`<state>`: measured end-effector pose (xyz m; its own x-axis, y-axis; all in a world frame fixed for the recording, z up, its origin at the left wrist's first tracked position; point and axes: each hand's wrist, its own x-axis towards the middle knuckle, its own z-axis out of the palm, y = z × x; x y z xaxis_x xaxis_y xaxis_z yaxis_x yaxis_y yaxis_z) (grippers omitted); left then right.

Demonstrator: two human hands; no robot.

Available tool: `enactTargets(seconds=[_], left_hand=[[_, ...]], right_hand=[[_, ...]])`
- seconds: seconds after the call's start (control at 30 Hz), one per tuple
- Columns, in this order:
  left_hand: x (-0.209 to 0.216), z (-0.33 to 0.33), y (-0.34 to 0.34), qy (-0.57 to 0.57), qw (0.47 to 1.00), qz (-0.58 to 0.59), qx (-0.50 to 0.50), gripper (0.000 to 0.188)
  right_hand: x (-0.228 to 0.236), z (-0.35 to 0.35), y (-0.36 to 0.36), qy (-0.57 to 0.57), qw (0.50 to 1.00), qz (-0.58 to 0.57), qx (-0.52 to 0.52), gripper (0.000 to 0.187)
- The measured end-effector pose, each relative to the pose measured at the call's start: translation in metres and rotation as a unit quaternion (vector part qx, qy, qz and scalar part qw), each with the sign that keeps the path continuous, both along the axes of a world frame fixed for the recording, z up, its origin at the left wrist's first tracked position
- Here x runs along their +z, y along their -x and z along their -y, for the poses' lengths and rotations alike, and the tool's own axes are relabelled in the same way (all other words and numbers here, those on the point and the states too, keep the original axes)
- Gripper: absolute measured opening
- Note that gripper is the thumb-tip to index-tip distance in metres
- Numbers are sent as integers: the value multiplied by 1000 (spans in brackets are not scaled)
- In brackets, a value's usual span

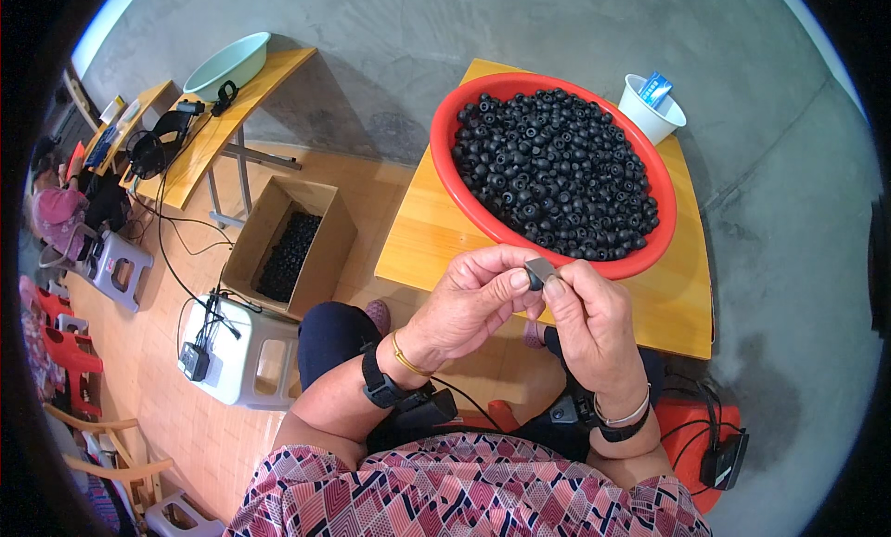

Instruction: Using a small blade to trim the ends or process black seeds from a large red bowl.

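Note:
In front of my body, just off the near rim of a red basin (444,161), my two hands come together. Between the thumb and fingers of my left hand (464,300) is a small black round part (535,281). My right hand (594,323) pinches a small flat grey piece (540,269) against that black part; whether it is a blade or something else I cannot make out. Heaped in the basin are black round parts (552,170), several with a hole in them. The basin rests on a yellow wooden table (413,240).
A white tub (652,124) with a blue packet (655,90) stands behind the basin. Left of me are a cardboard box (334,231) of black parts and a white stool (232,351) with cables. A teal basin (227,64) tops another table. A seated person (60,212) is far left.

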<state>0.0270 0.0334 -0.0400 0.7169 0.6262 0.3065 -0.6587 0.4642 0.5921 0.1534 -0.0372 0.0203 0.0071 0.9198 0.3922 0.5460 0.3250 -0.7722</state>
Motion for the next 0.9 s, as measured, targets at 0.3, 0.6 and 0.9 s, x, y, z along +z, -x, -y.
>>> enactTargets(seconds=[0.3, 0.6, 0.9], left_hand=[[-2, -2, 0, 1, 1000, 7, 2, 20], [-2, -5, 4, -23, 999, -13, 19, 18], [-5, -11, 10, 19, 999, -21, -36, 20]], right_hand=[[-1, 0, -1, 17, 1000, 2, 4, 15], [2, -1, -4, 27, 998, 52, 27, 15], [-4, -2, -4, 36, 997, 15, 73, 11]])
